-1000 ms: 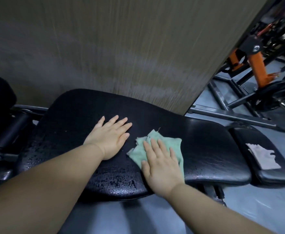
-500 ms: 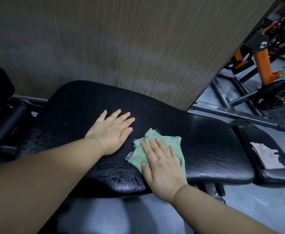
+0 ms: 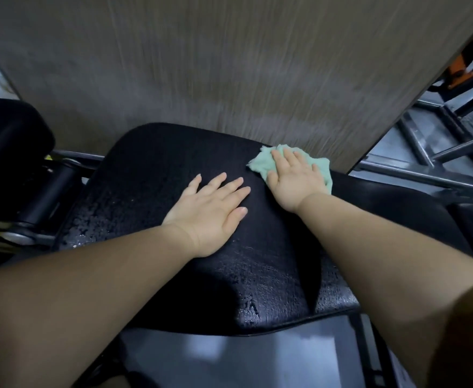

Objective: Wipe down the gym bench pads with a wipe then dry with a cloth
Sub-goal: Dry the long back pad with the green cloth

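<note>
My right hand (image 3: 295, 179) lies flat, fingers straight, pressing the green cloth (image 3: 262, 163) at the far edge of the bench pad (image 3: 159, 163). My left hand (image 3: 213, 208) rests flat on the pad, empty. Cloth judged soft, limp and light: steer it by palm pressure. The pad looks wet, likely slick.

Body in view: two arms, frame edge to fingertips. Left forearm (image 3: 89, 275) and right forearm (image 3: 384, 253) are bare skin the whole visible length. They look wide near the lens and taper to the wrist (wide-angle stretch). Left hand (image 3: 213, 211) and right hand (image 3: 297, 177) are bare too, compact, with short fingers and rounded tips. Nails (image 3: 241, 211) are short and plain on the left hand; the right hand's are too small to judge. Shallow skin crease (image 3: 186, 233) at the left wrist.
</note>
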`<state>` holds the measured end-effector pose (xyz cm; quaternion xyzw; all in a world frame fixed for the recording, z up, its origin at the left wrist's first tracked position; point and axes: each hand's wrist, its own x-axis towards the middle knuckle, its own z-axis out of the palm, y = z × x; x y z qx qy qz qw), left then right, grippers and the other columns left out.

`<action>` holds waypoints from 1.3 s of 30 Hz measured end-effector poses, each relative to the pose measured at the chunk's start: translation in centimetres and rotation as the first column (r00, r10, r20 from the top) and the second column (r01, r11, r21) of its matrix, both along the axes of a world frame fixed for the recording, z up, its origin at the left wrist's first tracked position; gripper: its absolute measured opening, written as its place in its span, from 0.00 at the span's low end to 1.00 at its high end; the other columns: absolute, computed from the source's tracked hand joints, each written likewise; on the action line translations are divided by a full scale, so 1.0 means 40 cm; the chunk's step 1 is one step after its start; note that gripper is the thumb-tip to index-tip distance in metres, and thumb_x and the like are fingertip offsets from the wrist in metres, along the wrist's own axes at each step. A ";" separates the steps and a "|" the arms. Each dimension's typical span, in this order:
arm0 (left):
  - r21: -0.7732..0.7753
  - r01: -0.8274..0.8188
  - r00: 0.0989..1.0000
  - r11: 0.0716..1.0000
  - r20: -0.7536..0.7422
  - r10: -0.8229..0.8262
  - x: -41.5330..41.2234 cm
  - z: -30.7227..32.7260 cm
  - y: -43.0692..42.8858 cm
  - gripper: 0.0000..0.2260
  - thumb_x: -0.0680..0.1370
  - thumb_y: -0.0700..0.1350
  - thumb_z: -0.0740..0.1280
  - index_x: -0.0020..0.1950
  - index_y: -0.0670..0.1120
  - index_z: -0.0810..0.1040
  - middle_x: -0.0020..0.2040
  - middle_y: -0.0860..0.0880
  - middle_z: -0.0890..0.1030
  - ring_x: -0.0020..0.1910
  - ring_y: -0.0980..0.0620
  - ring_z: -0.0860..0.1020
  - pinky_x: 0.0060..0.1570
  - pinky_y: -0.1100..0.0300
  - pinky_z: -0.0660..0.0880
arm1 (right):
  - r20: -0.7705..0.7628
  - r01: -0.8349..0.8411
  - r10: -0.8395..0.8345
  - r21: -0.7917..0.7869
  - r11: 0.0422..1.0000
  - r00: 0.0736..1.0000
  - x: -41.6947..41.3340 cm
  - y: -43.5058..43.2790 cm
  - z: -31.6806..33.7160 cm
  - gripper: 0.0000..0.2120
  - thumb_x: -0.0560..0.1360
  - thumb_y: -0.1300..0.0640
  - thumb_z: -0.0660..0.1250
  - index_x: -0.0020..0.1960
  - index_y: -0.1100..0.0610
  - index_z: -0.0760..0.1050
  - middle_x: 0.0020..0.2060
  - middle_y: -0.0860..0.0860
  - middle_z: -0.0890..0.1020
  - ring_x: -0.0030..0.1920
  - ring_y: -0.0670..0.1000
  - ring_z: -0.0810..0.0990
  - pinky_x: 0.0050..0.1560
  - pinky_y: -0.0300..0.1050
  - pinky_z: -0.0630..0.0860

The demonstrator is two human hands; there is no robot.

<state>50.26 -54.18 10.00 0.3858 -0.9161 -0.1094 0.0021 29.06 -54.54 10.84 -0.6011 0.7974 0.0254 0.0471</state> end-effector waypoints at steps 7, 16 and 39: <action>-0.006 -0.008 1.000 1.000 0.014 0.008 0.001 0.004 0.002 0.24 0.82 0.57 0.41 0.79 0.58 0.47 0.79 0.60 0.45 0.78 0.56 0.40 0.76 0.47 0.39 | 0.007 0.050 -0.050 0.011 0.999 0.999 0.004 -0.025 0.000 0.27 0.81 0.46 0.44 0.78 0.50 0.45 0.78 0.48 0.47 0.77 0.53 0.45 0.74 0.61 0.46; 0.129 -0.067 0.931 0.989 -0.348 0.109 0.029 0.018 0.004 0.32 0.75 0.62 0.39 0.79 0.57 0.50 0.76 0.64 0.42 0.74 0.66 0.40 0.74 0.56 0.36 | 0.078 -0.119 0.116 0.032 0.992 0.990 0.206 0.297 0.007 0.32 0.76 0.42 0.38 0.78 0.51 0.41 0.78 0.51 0.44 0.77 0.54 0.39 0.74 0.62 0.42; -0.006 0.179 0.984 0.984 0.004 -0.179 0.014 0.016 0.269 0.35 0.73 0.64 0.34 0.80 0.54 0.42 0.80 0.57 0.41 0.77 0.54 0.36 0.69 0.51 0.25 | 0.398 0.140 -0.007 -0.307 0.941 0.917 0.075 0.301 0.035 0.20 0.77 0.65 0.56 0.65 0.52 0.75 0.68 0.47 0.73 0.73 0.47 0.62 0.69 0.34 0.54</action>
